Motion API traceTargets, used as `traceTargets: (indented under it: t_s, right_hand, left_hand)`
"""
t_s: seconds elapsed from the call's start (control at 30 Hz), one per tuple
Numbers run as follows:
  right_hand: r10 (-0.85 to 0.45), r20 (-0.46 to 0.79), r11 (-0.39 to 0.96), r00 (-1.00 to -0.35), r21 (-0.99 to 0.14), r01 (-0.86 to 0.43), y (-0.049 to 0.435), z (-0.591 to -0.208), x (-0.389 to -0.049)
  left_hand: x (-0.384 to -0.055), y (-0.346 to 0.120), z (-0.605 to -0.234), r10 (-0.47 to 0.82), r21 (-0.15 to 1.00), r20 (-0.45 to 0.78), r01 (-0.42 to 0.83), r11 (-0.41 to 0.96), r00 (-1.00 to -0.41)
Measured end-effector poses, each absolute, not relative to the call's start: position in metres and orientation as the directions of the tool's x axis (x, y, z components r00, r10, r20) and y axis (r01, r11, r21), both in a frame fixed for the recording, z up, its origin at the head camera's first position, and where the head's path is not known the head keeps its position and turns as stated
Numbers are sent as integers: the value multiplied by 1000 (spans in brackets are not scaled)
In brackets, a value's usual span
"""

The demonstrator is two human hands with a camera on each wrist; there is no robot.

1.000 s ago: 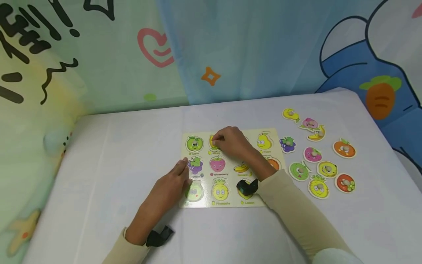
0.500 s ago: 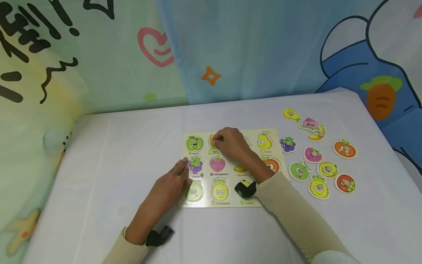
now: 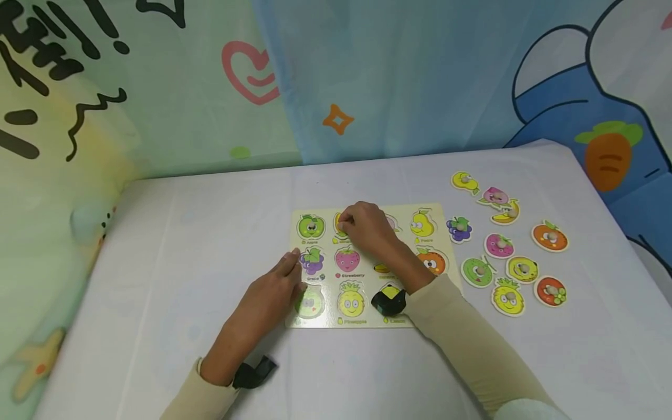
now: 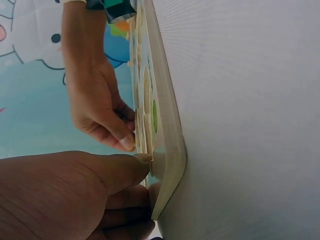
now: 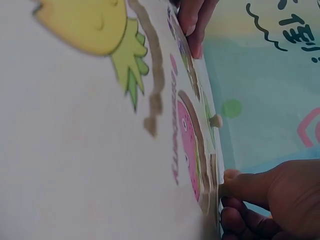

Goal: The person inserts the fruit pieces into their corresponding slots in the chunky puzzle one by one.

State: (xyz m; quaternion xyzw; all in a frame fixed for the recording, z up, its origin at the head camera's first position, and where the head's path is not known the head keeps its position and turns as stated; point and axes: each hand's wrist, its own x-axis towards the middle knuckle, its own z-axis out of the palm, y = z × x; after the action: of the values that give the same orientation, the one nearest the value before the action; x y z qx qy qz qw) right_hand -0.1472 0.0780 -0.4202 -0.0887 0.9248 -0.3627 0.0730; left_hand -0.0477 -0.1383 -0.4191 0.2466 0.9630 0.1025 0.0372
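Note:
A fruit puzzle board [image 3: 367,281] with printed recesses lies on the table. My right hand [image 3: 370,227] reaches over its top row, thumb and fingertips pinching the small knob [image 5: 223,190] of a yellow fruit puzzle piece [image 3: 336,221]. That piece sits at the second recess and is mostly hidden by the fingers. At the board's left edge, my left hand [image 3: 270,297] holds on, its thumb on the top face and its fingers curled against the side in the left wrist view. The green apple piece [image 3: 311,226], with a knob in the right wrist view, rests in the top left recess.
Several loose knobbed pieces lie right of the board, among them grapes [image 3: 459,229], an orange [image 3: 549,237], a pineapple [image 3: 507,298] and a tomato [image 3: 550,291]. A peach piece [image 3: 494,196] overlaps a banana piece [image 3: 507,213]. A printed curtain [image 3: 409,87] hangs behind the white table [image 3: 210,233].
My right wrist has shifted slightly left while the fingertips stay on the yellow piece. The left hand stays at the board's edge.

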Motion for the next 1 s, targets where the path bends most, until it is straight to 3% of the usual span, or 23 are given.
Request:
traceTargets:
  t_s: [1.0]
  right_hand:
    - [-225,-74,719,-972,-686,-114,80,-421,-150]
  left_hand:
    - [-49,-140,-416,487,224,-28,469,854,-873]
